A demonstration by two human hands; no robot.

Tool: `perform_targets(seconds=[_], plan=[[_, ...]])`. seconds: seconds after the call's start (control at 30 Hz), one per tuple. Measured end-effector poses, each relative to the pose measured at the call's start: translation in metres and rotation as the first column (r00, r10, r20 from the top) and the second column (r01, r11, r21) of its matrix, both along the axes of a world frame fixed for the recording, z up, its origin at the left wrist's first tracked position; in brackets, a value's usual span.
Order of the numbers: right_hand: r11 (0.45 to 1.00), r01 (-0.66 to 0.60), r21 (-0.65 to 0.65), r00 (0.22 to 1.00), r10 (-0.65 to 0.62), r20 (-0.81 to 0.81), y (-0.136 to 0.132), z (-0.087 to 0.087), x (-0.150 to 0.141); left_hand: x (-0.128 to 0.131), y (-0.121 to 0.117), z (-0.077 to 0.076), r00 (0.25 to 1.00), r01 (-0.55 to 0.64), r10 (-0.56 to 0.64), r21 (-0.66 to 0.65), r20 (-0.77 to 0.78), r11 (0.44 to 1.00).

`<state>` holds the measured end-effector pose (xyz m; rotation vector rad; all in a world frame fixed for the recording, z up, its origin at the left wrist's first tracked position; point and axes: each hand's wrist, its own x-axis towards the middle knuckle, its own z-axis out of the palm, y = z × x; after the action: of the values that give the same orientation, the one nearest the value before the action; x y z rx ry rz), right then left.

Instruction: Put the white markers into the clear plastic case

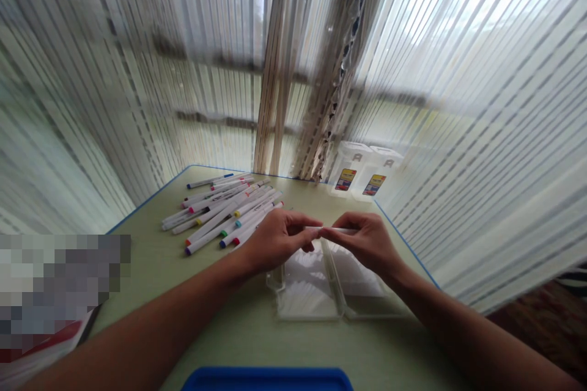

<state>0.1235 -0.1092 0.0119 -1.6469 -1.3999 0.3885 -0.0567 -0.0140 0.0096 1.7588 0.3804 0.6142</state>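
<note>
A slim white marker (342, 230) lies level between my hands, pinched from both sides. My left hand (279, 235) grips its left end with thumb and fingers, and my right hand (367, 235) closes around its right part; which end is capped I cannot tell. Just below the hands, an open clear plastic case (309, 305) rests on the table, its two halves spread flat and partly covered by the right hand. Left of my left hand is a loose pile of white markers (215, 217) with coloured ends.
Two clear lidded plastic boxes (345, 159) with labels stand at the table's back right corner. A blue plastic edge (270, 379) shows at the bottom. The green table (132, 275) has a blue rim; striped string curtains (220, 85) hang behind. A blurred-out item sits far left.
</note>
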Motion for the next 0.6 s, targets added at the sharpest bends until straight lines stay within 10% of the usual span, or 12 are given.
perform_targets(seconds=[0.6], plan=[[0.999, -0.034, 0.000, 0.994, 0.034, -0.105, 0.0020, -0.0004, -0.0017, -0.0009, 0.0021, 0.0021, 0.999, 0.003, -0.004, 0.021, 0.046, 1.000]])
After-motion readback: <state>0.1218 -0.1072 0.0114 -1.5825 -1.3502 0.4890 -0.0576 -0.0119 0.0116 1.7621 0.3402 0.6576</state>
